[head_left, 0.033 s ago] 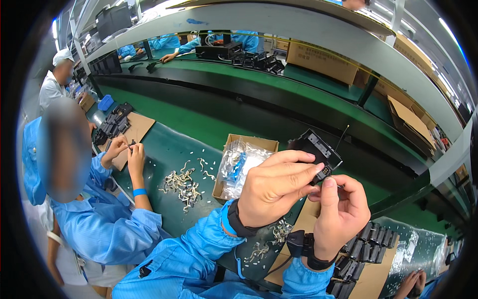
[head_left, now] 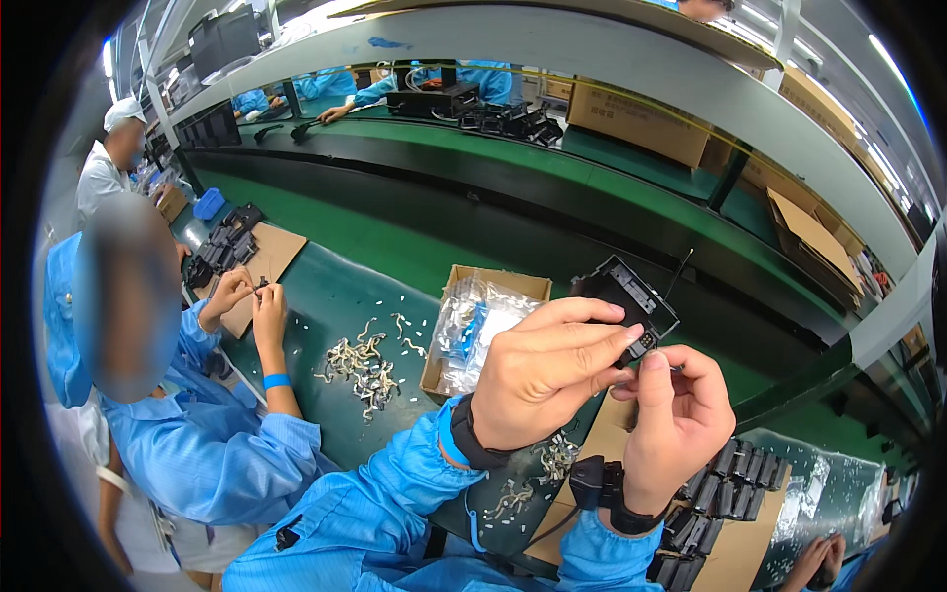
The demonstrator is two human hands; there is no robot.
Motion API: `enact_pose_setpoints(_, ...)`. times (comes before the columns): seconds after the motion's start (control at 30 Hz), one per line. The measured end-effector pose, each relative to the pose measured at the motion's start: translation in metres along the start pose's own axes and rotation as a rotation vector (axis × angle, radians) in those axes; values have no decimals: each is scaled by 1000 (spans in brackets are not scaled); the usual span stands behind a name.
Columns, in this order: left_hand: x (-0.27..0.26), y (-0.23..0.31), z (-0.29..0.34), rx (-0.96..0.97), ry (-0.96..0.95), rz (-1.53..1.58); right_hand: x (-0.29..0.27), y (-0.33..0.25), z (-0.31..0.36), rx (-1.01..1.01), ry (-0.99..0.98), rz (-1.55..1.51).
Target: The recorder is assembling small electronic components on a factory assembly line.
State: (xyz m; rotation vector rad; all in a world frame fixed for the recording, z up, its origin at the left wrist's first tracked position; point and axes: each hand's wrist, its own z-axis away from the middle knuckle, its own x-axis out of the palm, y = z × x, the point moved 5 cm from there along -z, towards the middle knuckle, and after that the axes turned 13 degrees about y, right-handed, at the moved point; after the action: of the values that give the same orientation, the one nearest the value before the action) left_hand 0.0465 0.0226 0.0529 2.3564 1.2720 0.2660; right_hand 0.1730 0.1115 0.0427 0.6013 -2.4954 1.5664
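Observation:
In front of me, my left hand grips a black plastic device housing by its near-left side, fingers wrapped along it. A thin black wire, like an antenna, sticks up from the housing's far right. Near the lower corner, a small block with gold contacts shows beside my left fingertips. Close to that corner, my right hand is closed in a thumb-and-finger pinch. Whatever sits between those fingertips is too small to make out. Both wrists wear black bands.
An open cardboard box of plastic bags stands left of my hands. Short cables lie heaped on the green table. Several black housings rest on cardboard at lower right. A co-worker handles a small part at left. A grey beam crosses above.

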Motion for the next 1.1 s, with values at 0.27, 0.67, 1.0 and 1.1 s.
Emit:
enact_pose_setpoints(0.27, -4, -8, -1, -73, -66, 122, -7, 14, -15, 377, -137, -158)
enact_pose_setpoints(0.67, -9, -16, 6, -380, 45, 323, 2, 0, -12, 228, -116, -171)
enact_pose_setpoints(1.0, -9, -9, -1, -188, -10, 182, -1, 6, -11, 179, -104, -165)
enact_pose_setpoints(1.1, -7, -10, 0, -187, 17, 172, -1, 3, -11, 125, -57, -111)
